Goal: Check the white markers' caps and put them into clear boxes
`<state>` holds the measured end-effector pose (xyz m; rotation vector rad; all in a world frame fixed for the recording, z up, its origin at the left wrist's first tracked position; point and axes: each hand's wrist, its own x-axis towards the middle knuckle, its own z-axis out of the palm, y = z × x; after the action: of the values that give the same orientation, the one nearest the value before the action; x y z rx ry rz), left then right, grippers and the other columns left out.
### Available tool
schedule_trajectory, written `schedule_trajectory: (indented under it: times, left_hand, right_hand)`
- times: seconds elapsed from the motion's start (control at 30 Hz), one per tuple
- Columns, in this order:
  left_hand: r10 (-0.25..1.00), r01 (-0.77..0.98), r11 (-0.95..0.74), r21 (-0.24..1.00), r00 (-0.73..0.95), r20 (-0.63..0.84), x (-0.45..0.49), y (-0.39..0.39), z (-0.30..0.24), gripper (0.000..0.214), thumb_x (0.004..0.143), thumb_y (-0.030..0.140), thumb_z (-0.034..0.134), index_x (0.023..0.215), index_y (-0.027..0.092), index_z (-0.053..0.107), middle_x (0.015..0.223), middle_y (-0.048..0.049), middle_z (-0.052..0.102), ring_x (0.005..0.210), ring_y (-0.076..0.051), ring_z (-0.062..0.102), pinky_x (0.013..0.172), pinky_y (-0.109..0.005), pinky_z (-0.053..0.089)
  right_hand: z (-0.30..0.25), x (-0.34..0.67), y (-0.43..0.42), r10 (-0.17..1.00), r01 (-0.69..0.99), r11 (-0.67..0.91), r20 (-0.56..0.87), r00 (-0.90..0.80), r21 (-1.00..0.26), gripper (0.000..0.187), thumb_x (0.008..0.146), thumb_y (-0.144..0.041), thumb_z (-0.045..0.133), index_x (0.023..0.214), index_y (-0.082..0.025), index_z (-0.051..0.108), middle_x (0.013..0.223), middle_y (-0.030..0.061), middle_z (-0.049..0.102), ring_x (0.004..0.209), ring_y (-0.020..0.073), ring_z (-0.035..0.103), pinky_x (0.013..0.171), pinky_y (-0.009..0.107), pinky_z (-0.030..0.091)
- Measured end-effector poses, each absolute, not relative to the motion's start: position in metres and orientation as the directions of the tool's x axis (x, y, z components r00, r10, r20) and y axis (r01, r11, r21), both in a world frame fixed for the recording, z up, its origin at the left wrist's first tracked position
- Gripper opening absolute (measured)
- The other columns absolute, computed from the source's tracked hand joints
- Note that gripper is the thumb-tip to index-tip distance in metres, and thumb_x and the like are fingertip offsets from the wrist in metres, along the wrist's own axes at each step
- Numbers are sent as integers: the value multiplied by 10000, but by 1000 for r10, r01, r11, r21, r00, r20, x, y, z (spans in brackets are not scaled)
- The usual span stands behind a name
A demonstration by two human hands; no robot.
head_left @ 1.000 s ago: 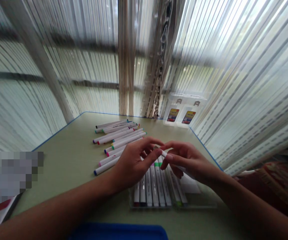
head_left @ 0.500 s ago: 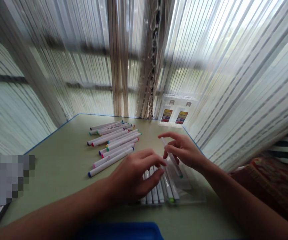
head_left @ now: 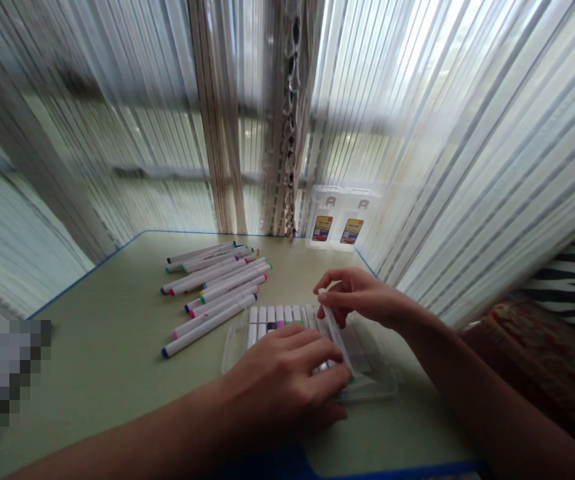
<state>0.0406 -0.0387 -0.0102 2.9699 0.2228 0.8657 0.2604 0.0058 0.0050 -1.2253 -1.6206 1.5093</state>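
Note:
My right hand [head_left: 354, 297] pinches a white marker [head_left: 336, 327] near its top end. The marker leans over the right part of a clear plastic case [head_left: 387, 387], its green-tipped lower end pointing towards me. My left hand [head_left: 292, 373] lies over the front of the case, its fingers stretched and apart. Its thumb and forefinger are close to the marker's lower end; whether they press on it I cannot tell. Inside the case is a row of white markers [head_left: 271, 313] with coloured bands, partly hidden under my left hand.
Several loose white markers [head_left: 217, 288] with coloured ends lie on the green table [head_left: 102, 320] at the left. An upright clear case [head_left: 336, 227] with two labels stands at the back edge, before string curtains [head_left: 247, 133]. A blue object [head_left: 267, 463] is at the front.
The marker in my right hand has come down towards the case and slightly left. My left hand has moved towards me and right, uncovering the far ends of the row of markers. The view has shifted slightly.

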Motion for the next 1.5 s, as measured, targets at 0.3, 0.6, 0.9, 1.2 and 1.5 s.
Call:
schedule_trajectory:
  times: [0.3, 0.6, 0.9, 1.2, 1.5]
  left_hand:
    - [72, 107, -993, -44, 868, 492, 48, -45, -15, 198, 975, 188, 491, 1076, 153, 657, 1057, -125, 717, 1005, -221, 658, 895, -359, 511]
    - [53, 102, -992, -79, 883, 467, 53, -48, -19, 205, 976, 138, 463, 1061, 140, 650, 1037, -132, 707, 1025, -229, 652, 905, -362, 517]
    - [52, 106, -990, -94, 891, 452, 54, -50, -19, 189, 973, 125, 464, 1001, 136, 650, 1013, -128, 702, 1017, -224, 651, 915, -363, 522]
    - [67, 109, -991, -75, 902, 426, 54, -52, -19, 207, 987, 122, 445, 1069, 104, 634, 1045, -124, 698, 1069, -227, 646, 970, -377, 516]
    - [78, 115, -992, -61, 898, 432, 55, -53, -20, 219, 987, 119, 442, 1088, 104, 635, 1071, -137, 704, 1103, -236, 644, 992, -383, 512]
  right_hand:
    - [9, 266, 5, 906, 291, -117, -222, -360, -950, 250, 753, -304, 803, 818, -121, 647, 650, 20, 695, 480, 97, 635, 440, 196, 534]
    - [10, 266, 2, 933, 437, -74, -217, -287, -896, 156, 753, -224, 778, 838, -109, 714, 688, 15, 680, 499, 108, 647, 474, 218, 545]
    - [13, 269, 3, 944, 687, 119, -133, -302, -717, 202, 771, -293, 729, 870, -118, 750, 777, 57, 727, 504, 99, 548, 446, 225, 412]
    - [18, 268, 1, 934, 758, 153, -159, -321, -633, 283, 770, -340, 720, 936, -115, 763, 857, 71, 751, 669, 155, 624, 601, 262, 451]
    - [20, 268, 0, 933, 788, 150, -177, -312, -597, 277, 750, -346, 743, 918, -126, 771, 850, 70, 758, 635, 156, 623, 601, 271, 453]
